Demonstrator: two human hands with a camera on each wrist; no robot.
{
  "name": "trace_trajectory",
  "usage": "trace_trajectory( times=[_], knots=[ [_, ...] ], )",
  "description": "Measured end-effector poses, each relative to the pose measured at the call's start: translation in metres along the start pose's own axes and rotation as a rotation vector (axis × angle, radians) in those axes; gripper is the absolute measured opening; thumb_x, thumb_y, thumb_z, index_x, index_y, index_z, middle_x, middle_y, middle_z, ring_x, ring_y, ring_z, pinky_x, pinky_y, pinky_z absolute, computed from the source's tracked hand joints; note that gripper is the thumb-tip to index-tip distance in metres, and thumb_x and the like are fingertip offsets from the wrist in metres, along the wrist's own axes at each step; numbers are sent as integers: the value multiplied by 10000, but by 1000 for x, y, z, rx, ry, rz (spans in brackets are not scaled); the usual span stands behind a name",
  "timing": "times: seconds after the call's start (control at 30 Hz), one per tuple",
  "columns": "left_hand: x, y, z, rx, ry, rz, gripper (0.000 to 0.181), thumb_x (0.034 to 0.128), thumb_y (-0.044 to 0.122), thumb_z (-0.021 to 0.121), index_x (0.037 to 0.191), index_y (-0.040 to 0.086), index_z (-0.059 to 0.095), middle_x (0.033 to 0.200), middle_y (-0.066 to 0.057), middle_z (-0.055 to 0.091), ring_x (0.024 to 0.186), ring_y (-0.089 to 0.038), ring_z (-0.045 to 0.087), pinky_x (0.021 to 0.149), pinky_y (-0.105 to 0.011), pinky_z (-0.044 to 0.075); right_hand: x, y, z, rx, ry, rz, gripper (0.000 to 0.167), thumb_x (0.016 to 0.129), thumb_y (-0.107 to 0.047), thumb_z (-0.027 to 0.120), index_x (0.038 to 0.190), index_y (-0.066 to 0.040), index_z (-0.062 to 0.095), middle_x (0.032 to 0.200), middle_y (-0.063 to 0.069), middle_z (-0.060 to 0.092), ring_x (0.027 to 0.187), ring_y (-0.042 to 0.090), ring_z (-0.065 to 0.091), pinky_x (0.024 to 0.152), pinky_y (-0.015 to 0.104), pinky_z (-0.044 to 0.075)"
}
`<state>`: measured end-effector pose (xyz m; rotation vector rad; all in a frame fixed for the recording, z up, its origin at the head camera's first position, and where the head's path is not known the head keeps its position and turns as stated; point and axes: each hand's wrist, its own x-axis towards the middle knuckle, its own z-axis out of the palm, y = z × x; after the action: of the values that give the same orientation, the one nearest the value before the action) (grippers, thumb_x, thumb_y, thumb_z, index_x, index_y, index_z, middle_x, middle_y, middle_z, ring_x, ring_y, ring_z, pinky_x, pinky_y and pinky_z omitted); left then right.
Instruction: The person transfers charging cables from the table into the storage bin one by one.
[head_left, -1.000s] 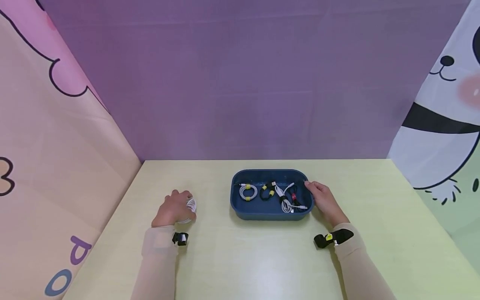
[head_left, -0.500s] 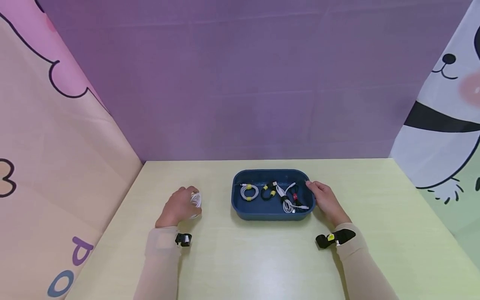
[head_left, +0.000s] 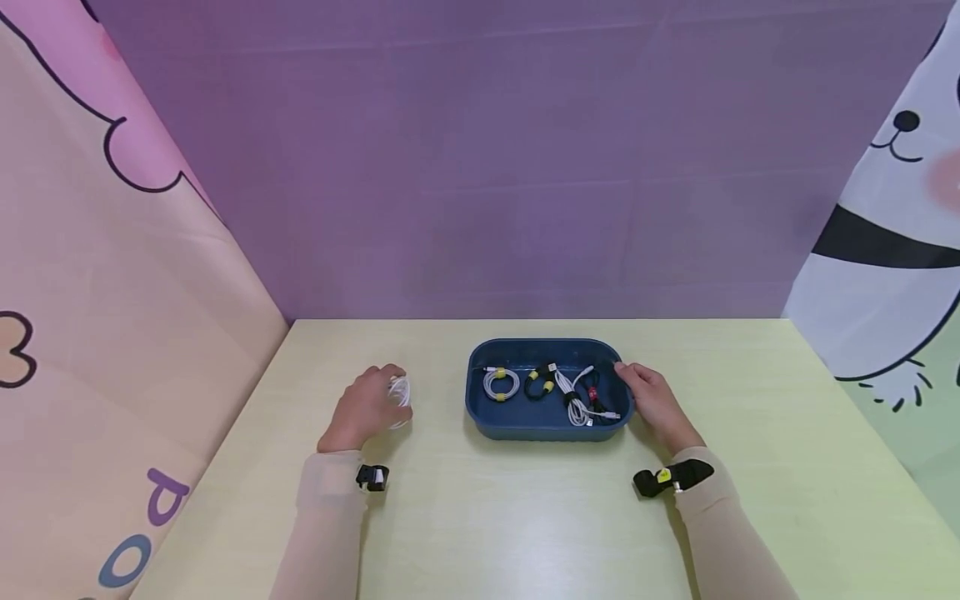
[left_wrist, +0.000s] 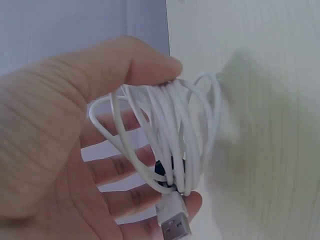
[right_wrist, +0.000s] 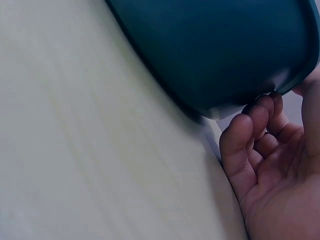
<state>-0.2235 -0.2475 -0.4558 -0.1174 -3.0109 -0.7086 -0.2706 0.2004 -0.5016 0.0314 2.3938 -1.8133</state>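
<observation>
My left hand [head_left: 366,408] holds a coiled white USB cable [left_wrist: 170,125] between thumb and fingers, over the table left of the bin. Its metal USB plug [left_wrist: 175,225] hangs at the lower end, beside a dark tie partly hidden by the loops. With thumb on the rim and curled fingers beneath, my right hand [head_left: 655,404] grips the right end of a dark blue plastic bin [head_left: 551,434]. Inside lie a white coiled cable [head_left: 488,384] with yellow ties, a black cable [head_left: 530,386] with yellow ties, a white cable [head_left: 576,411] with a black tie, and a black cable with a red tie [head_left: 592,392].
The pale wooden table [head_left: 480,508] extends around the bin. A purple backdrop [head_left: 525,167] rises behind its far edge, with printed cloth [head_left: 150,333] along the left side and a panda print [head_left: 885,308] at the right.
My left hand has moved right and a little toward the far edge, carrying the white USB cable closer to the bin. My right hand keeps its grip on the bin.
</observation>
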Motion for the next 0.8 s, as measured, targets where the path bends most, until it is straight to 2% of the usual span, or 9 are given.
trace_trajectory(
  times=[0.43, 0.6, 0.8],
  knots=[
    [4, 4, 3, 5, 30, 25, 597, 751, 200, 767, 1315, 58, 634, 1096, -188, 673, 822, -286, 638, 722, -495, 534, 0, 1, 1, 19, -4, -14, 447, 1055, -474, 500, 999, -40, 588, 728, -98, 527, 703, 75, 509, 712, 235, 419],
    [4, 7, 3, -5, 33, 22, 598, 755, 201, 762, 1321, 61, 630, 1078, -177, 672, 806, -269, 627, 703, -457, 521, 0, 2, 1, 16, -4, -8, 437, 1055, -477, 498, 982, -55, 582, 711, -103, 520, 693, 75, 502, 707, 237, 414],
    [5, 9, 4, -9, 32, 16, 604, 755, 210, 757, 1329, 70, 630, 1089, -170, 673, 800, -255, 604, 702, -434, 504, 0, 1, 0, 1, -7, 9, 459, 1054, -496, 488, 1028, -48, 586, 736, -102, 534, 722, 78, 509, 723, 238, 417]
  ],
)
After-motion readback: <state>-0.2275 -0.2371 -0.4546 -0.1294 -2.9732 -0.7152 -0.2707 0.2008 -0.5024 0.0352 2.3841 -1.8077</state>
